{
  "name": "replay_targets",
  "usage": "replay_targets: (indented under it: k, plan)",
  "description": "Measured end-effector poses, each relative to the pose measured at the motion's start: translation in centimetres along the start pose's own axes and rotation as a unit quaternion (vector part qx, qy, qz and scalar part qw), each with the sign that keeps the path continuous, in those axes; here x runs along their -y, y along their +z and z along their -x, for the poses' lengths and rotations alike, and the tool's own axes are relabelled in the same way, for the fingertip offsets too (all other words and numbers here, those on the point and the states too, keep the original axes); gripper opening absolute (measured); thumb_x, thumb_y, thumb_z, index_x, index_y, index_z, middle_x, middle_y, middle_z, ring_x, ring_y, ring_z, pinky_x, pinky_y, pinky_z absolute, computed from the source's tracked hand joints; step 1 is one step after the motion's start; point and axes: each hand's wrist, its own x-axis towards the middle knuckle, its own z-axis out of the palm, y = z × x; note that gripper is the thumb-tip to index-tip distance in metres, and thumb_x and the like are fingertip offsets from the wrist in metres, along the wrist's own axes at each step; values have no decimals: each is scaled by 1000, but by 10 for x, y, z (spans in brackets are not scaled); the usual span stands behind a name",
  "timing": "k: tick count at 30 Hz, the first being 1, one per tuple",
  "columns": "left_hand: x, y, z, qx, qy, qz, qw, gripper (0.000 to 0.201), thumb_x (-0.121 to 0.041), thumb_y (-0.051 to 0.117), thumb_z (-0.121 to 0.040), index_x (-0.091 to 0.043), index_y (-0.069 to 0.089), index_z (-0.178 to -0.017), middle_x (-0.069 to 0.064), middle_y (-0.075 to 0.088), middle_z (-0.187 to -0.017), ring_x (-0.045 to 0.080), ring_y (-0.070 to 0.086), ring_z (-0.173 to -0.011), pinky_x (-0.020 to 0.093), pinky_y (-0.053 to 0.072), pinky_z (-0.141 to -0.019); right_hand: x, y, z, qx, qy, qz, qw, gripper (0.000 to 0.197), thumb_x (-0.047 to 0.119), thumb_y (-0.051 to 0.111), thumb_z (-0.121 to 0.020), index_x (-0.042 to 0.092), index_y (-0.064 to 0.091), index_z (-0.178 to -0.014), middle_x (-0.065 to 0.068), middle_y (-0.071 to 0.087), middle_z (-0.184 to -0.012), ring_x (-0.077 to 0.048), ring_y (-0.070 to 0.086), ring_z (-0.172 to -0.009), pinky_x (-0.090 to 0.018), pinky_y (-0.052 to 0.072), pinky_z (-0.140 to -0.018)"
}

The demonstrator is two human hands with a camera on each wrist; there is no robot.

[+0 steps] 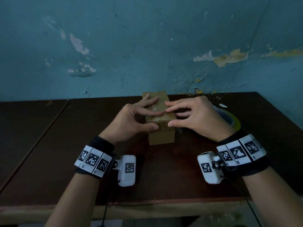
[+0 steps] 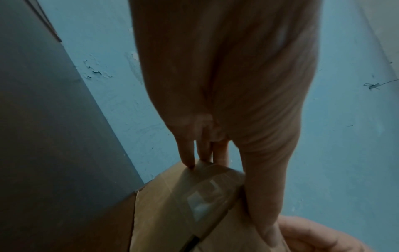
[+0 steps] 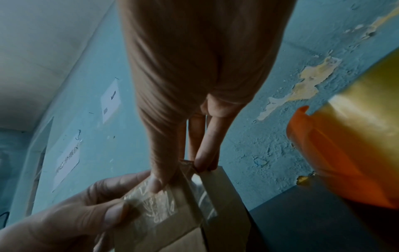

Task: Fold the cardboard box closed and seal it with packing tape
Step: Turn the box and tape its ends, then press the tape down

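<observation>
A small brown cardboard box (image 1: 161, 138) stands closed on the dark table, its flaps down under a strip of clear tape (image 1: 155, 108). My left hand (image 1: 157, 120) lies on the box top with straight fingers, thumb against the front face. My right hand (image 1: 169, 117) meets it from the right, fingers on the top, thumb pressing the front face. In the left wrist view the tape (image 2: 200, 202) runs over the box (image 2: 168, 213) edge under my fingertips (image 2: 190, 163). In the right wrist view my thumb presses wrinkled tape (image 3: 157, 209) onto the box (image 3: 224, 196).
A yellowish roll of packing tape (image 1: 232, 118) lies on the table (image 1: 65, 145) just behind my right hand; the right wrist view shows the roll (image 3: 356, 119) with an orange part (image 3: 319, 150). A peeling blue wall (image 1: 147, 46) stands close behind the box.
</observation>
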Motion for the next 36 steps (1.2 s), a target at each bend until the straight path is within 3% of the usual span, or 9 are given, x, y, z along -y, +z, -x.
replay_targets:
  k: [6,11,14,18,20,23,30,36]
  plan:
    - [1,-3,0,23,-7,6,1000,55,-7,86,-77,-24,71,-127,-12,42,-160,1,12,-156,48,11,-129,1,1,0,-1,3,-3,1000,46,10,90,-71,7,76,-115,-9,68,-133,-9,63,-125,-26,58,-95]
    - [6,-13,5,94,9,22,995,59,1,74,-87,-17,60,-142,-14,31,-166,3,0,-157,54,4,-128,0,1,-1,0,5,-5,1000,45,10,90,-72,7,76,-115,-7,69,-133,-7,62,-126,-27,59,-94]
    - [9,-16,8,90,9,85,992,49,1,60,-95,-8,56,-144,-11,38,-163,4,4,-157,48,3,-128,0,0,0,-1,5,-5,1000,44,11,90,-73,8,77,-115,-7,69,-132,-6,62,-126,-27,59,-94]
    - [16,-13,7,39,27,101,994,44,11,47,-96,-3,62,-135,-3,54,-153,7,20,-156,36,14,-128,0,1,0,-6,4,1,1000,44,12,90,-72,8,77,-114,-7,69,-132,-6,62,-125,-24,59,-92]
    - [19,-12,5,24,34,88,995,47,19,54,-90,0,64,-131,1,58,-148,8,27,-154,34,20,-127,0,1,0,-6,5,0,1000,44,12,90,-72,8,77,-114,-7,69,-132,-6,63,-124,-24,59,-92]
    - [20,-11,4,22,47,94,994,51,18,68,-81,4,63,-131,8,59,-147,11,30,-153,36,23,-126,-1,1,0,-7,5,-3,1000,44,11,90,-72,8,77,-114,-8,69,-132,-6,63,-125,-24,59,-92]
    - [23,-14,3,31,48,87,995,57,12,75,-78,4,62,-133,6,58,-148,11,29,-153,38,22,-126,0,2,0,-8,7,-7,1000,44,12,90,-72,8,77,-114,-8,69,-132,-6,63,-124,-24,58,-92]
    - [23,-12,2,24,48,83,995,57,-6,81,-75,-6,66,-130,1,60,-147,12,30,-153,46,22,-127,1,2,0,-10,9,0,1000,43,12,90,-72,9,77,-113,-7,69,-132,-6,62,-125,-23,58,-92]
